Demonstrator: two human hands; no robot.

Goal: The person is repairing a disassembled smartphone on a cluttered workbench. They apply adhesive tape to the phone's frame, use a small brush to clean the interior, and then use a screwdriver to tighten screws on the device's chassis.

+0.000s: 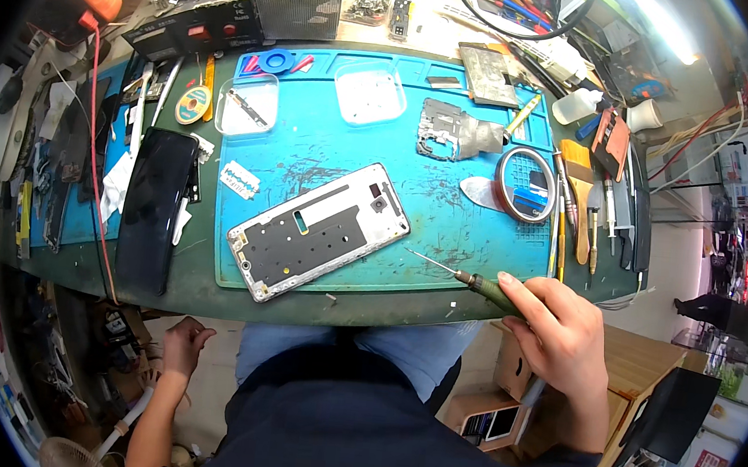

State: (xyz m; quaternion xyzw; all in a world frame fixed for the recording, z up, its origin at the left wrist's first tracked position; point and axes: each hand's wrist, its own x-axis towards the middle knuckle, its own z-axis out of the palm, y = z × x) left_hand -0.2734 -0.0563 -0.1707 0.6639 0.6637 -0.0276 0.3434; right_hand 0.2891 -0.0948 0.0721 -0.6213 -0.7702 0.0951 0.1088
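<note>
In my right hand (pixel 561 334), closed round its green handle, is a thin screwdriver (pixel 482 286). Its tip points left, over the blue work mat (pixel 334 283), a short way right of an opened phone frame (pixel 325 234). That silver-edged frame lies tilted on the mat with its black inside facing up. My left hand (pixel 184 346) hangs below the front table edge, away from the mat, with its fingers curled; what it holds, if anything, is hidden. A razor blade (pixel 239 180) lies left of the frame.
A dark phone (pixel 155 210) lies left of the mat. Two clear plastic boxes (pixel 370 93) hold small parts. A phone back part (pixel 454 132), a tape roll (pixel 525 184) and a brush (pixel 579 185) are at the right. A red cable (pixel 92 147) crosses the left side.
</note>
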